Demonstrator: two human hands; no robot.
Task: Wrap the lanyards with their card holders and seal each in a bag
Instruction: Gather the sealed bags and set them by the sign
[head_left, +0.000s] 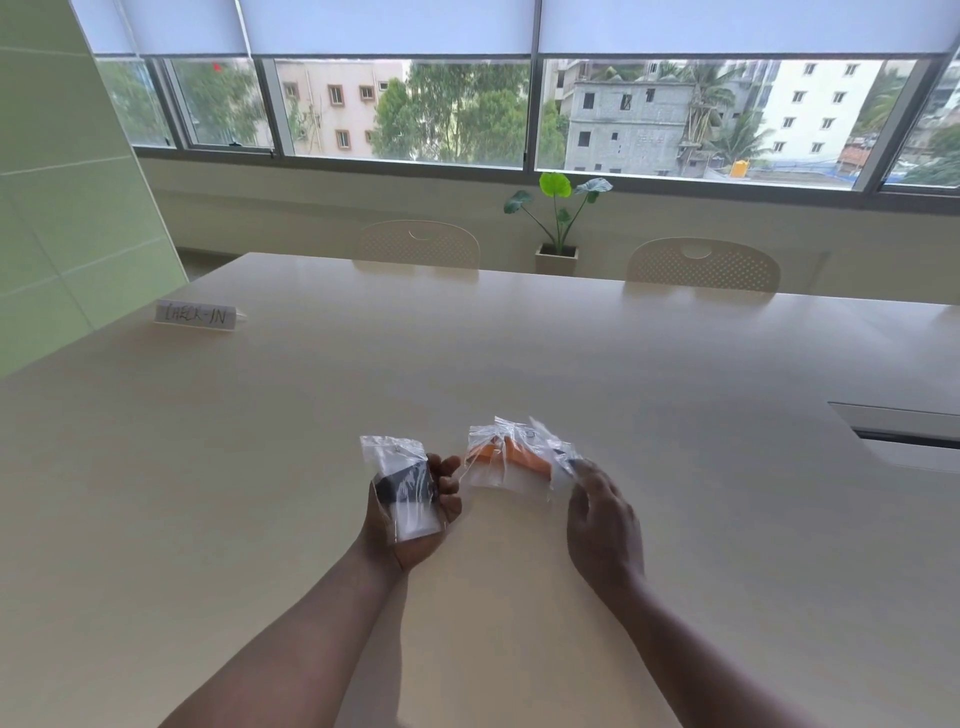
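My left hand (415, 525) is palm up and grips a clear plastic bag (402, 488) with a black lanyard bundle and a card holder inside. To its right, two clear bags (511, 462) with orange lanyard bundles lie on the table. A further clear bag (563, 460), blurred, with something dark in it, is pinched at the fingertips of my right hand (605, 519). Whether the bags are sealed cannot be made out.
The pale table (311, 415) carries a folded white "CHECK-IN" sign (196, 316) at the far left and a cable hatch (904, 431) at the right. Two white chairs (418, 244) and a potted plant (558, 218) stand beyond the far edge, under the windows.
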